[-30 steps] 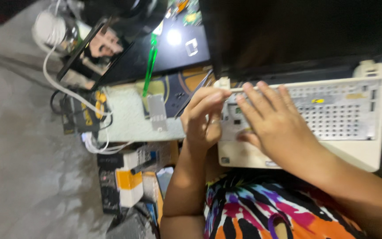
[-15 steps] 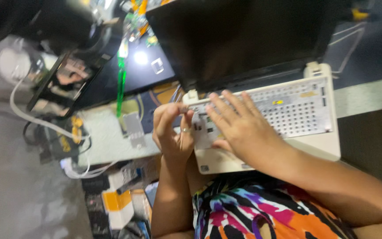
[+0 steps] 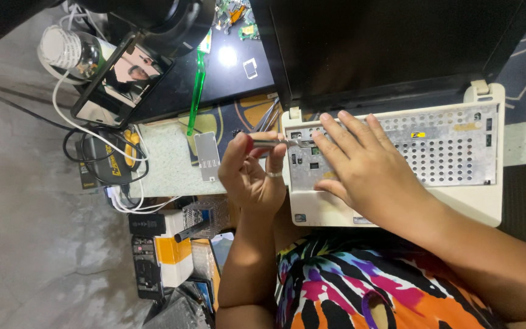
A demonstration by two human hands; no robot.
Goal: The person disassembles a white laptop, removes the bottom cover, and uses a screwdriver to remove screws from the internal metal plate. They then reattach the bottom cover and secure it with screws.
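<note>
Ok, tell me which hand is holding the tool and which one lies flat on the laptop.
The left hand holds the thin metal tool, its tip at the laptop's bare metal deck. The right hand holds nothing; it lies spread, palm down, on that deck.

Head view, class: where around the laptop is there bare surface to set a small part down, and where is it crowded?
Bare patches: the pale speckled slab between the cables and the left hand, beside the small metal plate; and the dark mat between the phone and the laptop screen. Crowded: the boxes below the slab.
</note>
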